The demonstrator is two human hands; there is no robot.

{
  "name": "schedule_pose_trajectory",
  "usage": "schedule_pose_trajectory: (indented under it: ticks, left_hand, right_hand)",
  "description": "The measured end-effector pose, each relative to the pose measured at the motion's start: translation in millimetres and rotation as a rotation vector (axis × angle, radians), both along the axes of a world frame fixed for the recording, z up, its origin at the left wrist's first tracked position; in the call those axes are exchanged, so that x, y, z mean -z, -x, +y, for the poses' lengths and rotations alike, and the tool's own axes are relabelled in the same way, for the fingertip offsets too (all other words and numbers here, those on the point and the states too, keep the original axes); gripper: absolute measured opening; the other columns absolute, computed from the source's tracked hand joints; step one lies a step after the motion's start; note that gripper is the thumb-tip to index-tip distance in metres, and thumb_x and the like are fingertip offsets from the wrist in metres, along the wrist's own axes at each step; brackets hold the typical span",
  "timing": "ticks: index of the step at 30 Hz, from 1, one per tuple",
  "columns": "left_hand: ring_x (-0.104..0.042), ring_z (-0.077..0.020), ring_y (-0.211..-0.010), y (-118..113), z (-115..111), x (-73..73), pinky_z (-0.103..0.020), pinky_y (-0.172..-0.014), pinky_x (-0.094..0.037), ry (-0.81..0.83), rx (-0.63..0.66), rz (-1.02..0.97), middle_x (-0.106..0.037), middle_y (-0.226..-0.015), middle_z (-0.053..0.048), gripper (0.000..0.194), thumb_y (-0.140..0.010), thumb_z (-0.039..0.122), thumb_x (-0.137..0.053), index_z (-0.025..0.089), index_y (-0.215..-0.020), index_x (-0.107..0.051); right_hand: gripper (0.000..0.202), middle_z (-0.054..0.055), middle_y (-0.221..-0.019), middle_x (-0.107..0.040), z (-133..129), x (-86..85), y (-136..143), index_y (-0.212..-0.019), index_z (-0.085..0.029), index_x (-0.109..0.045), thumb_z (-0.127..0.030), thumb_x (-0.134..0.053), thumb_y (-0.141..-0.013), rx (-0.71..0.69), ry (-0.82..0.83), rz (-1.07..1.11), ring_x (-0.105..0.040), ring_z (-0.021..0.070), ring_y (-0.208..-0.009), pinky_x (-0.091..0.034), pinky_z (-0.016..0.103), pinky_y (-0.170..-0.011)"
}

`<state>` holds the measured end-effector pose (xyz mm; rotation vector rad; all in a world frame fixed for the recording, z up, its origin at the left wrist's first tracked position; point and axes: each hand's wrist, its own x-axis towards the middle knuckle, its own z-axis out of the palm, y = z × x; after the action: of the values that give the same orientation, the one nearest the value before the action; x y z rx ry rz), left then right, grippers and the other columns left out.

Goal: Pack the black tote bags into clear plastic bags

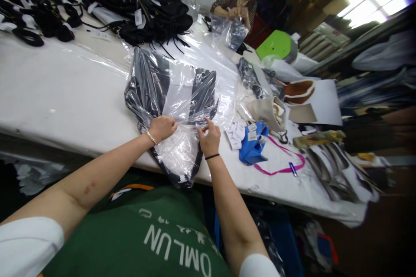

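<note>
A black bag with a broad white stripe lies on the table in front of me, inside a clear plastic bag. Its black strap loops down over the table's near edge, also under the plastic. My left hand is closed in a fist on the plastic at the bag's lower edge. On the other side of the opening, my right hand pinches the plastic between thumb and fingers. Both hands sit a short way apart at the same fold of the film.
Black-and-white bags are heaped at the far left. Right of me lie a blue pouch, white tags, a pink strap and a beige pouch. Across the table a person handles plastic; a green object stands nearby.
</note>
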<state>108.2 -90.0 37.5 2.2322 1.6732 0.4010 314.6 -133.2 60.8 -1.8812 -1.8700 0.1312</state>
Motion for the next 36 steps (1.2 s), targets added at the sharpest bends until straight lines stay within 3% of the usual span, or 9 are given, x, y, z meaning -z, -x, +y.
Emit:
schedule_pose_trajectory:
  ticks: [4,8,14,18,22,26,29,32,36]
  left_hand:
    - [-0.067,-0.0273,-0.089,0,0,1.7,-0.034,-0.076,-0.047,-0.012,-0.006,-0.005,-0.073,-0.092,-0.015,0.04,-0.092,0.041,-0.045,0.016,-0.088,-0.076]
    - [-0.068,-0.0302,-0.09,-1,-1,3.1,-0.036,-0.075,-0.048,-0.025,0.018,0.018,-0.072,-0.09,-0.018,0.044,-0.094,0.043,-0.044,0.012,-0.088,-0.076]
    - [-0.067,-0.0301,-0.09,-4,-2,4.3,-0.035,-0.072,-0.048,-0.065,0.059,0.08,-0.071,-0.09,-0.019,0.045,-0.095,0.04,-0.042,0.008,-0.09,-0.074]
    - [-0.067,-0.0278,-0.09,-4,-3,6.6,-0.033,-0.073,-0.048,-0.073,0.054,0.096,-0.071,-0.09,-0.017,0.043,-0.096,0.038,-0.042,0.009,-0.089,-0.073]
    - [-0.067,-0.0275,-0.089,-3,-4,8.8,-0.033,-0.071,-0.048,-0.106,0.052,0.094,-0.071,-0.09,-0.016,0.043,-0.096,0.038,-0.042,0.01,-0.088,-0.073]
    - [-0.067,-0.0266,-0.089,0,-5,8.9,-0.032,-0.069,-0.048,-0.136,0.082,0.117,-0.071,-0.088,-0.015,0.042,-0.097,0.039,-0.042,0.012,-0.086,-0.072]
    - [-0.066,-0.0248,-0.09,1,-5,9.6,-0.03,-0.069,-0.047,-0.15,0.092,0.13,-0.071,-0.088,-0.014,0.042,-0.098,0.039,-0.042,0.013,-0.084,-0.072]
    - [-0.066,-0.0238,-0.088,-1,-4,11.5,-0.03,-0.069,-0.047,-0.165,0.083,0.128,-0.071,-0.087,-0.013,0.042,-0.097,0.039,-0.042,0.014,-0.081,-0.071]
    - [-0.066,-0.0225,-0.083,10,8,14.2,-0.03,-0.071,-0.047,-0.193,0.136,0.14,-0.07,-0.084,-0.012,0.042,-0.096,0.041,-0.043,0.016,-0.077,-0.07]
  right_hand:
    - [0.03,0.005,-0.089,-0.068,15,-7.1,11,-0.091,-0.022,-0.069,-0.046,-0.051,-0.096,-0.27,0.148,0.006,-0.057,0.0201,-0.091,-0.042,0.032,-0.089]
    - [0.034,0.012,-0.09,-0.071,42,-7.7,31,-0.081,-0.019,-0.072,-0.05,-0.059,-0.091,-0.216,0.34,-0.289,-0.06,0.0256,-0.096,-0.041,0.036,-0.088]
    - [0.051,0.021,-0.103,-0.071,67,-17.5,30,-0.097,-0.012,-0.074,-0.06,-0.066,-0.082,-0.006,0.51,-0.469,-0.064,0.032,-0.104,-0.043,0.04,-0.087]
    - [0.046,0.021,-0.111,-0.068,56,-25.0,23,-0.106,-0.011,-0.069,-0.051,-0.069,-0.083,0.085,0.399,-0.513,-0.057,0.0335,-0.115,-0.043,0.042,-0.093]
    - [0.058,0.019,-0.14,-0.053,35,-7.6,28,-0.132,-0.015,-0.053,-0.048,-0.066,-0.086,0.002,0.12,-0.354,-0.033,0.0333,-0.14,-0.031,0.048,-0.109]
    - [0.069,0.01,-0.158,-0.034,25,18.5,16,-0.146,-0.022,-0.041,-0.039,-0.068,-0.085,0.046,0.105,-0.184,-0.015,0.0321,-0.149,-0.019,0.051,-0.117]
    - [0.07,0.014,-0.156,-0.037,15,26.1,-6,-0.148,-0.015,-0.038,-0.032,-0.063,-0.086,0.135,0.055,0.007,-0.027,0.0292,-0.146,-0.026,0.044,-0.116]
    - [0.061,0.018,-0.13,-0.062,-2,25.3,-18,-0.141,-0.01,-0.047,-0.039,-0.057,-0.089,0.249,0.127,0.264,-0.06,0.0257,-0.116,-0.045,0.036,-0.099]
    - [0.029,0.01,-0.093,-0.072,-31,20.7,12,-0.103,-0.015,-0.068,-0.038,-0.055,-0.09,0.228,0.327,0.377,-0.066,0.0228,-0.087,-0.049,0.032,-0.081]
